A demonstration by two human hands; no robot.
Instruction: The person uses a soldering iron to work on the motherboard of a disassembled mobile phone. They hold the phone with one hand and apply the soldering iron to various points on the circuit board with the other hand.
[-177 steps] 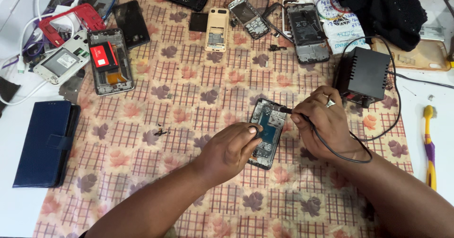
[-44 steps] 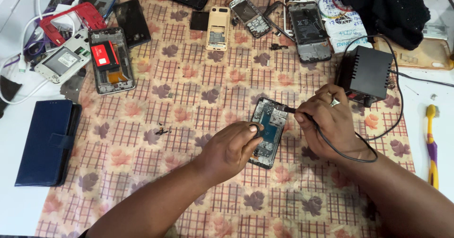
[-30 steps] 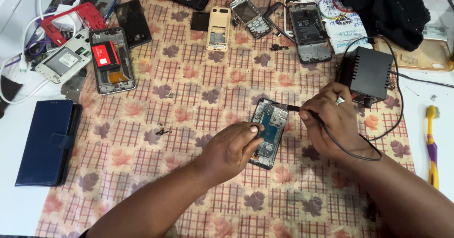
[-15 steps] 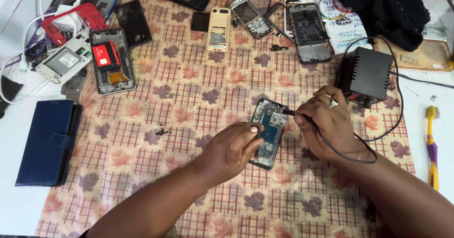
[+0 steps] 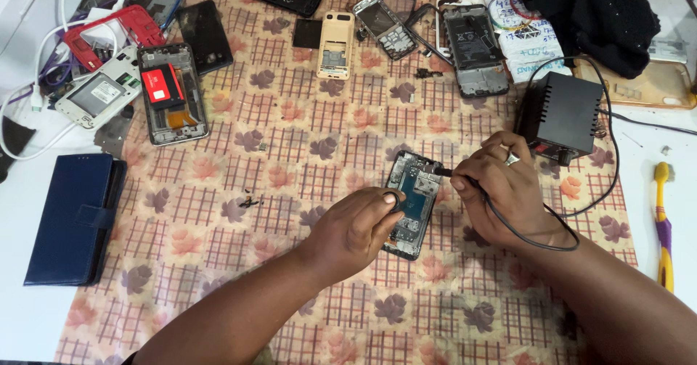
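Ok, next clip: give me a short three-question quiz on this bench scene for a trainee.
1. True or false: the left hand rests on the opened phone.
2. What does the right hand hold? A) a toothbrush B) a corded probe C) a blue wallet case
3. Fill in: the cord from the right hand loops round toward the black ____ near the cloth's right edge.

Key
1. True: its fingers lie on the phone's left edge.
2. B: the probe has its tip at the phone's upper right; the toothbrush and the wallet case lie untouched at the sides.
3. box.
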